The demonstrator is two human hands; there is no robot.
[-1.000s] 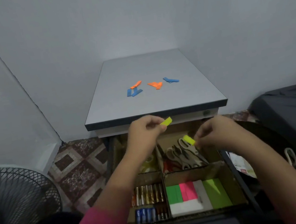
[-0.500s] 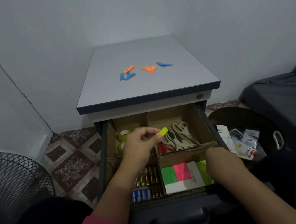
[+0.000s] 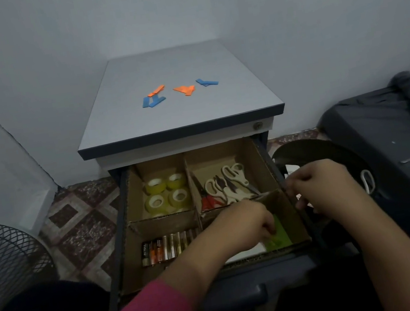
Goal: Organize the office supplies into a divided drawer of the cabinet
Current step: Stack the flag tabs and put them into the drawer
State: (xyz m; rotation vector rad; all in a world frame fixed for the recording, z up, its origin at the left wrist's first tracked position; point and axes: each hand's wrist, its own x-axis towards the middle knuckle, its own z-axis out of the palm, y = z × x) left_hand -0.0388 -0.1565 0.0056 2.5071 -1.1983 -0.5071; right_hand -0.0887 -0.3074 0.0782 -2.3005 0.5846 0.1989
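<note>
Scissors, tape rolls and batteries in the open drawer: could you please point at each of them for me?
scissors (image 3: 230, 184), head view, on the pale handles in the far right compartment.
tape rolls (image 3: 167, 192), head view, among the four yellowish rolls, far left compartment.
batteries (image 3: 168, 247), head view, on the middle of the row, near left compartment.

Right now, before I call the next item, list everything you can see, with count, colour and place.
Cabinet: one, grey top, against the wall.
Drawer: one, open, split by cardboard dividers into four compartments.
Tape rolls: at least four, yellowish, far left compartment.
Scissors: several pairs, cream handles and one red, far right compartment.
Batteries: a row, count unclear, near left compartment.
Sticky notes: green pad and a white edge showing, near right compartment.
Paper strips: blue and orange, in three small heaps on the cabinet top.
Fan: one, dark grille, on the left.
Left hand: over the sticky notes, grip unclear.
Right hand: at the drawer's right edge, fingers curled.
</note>
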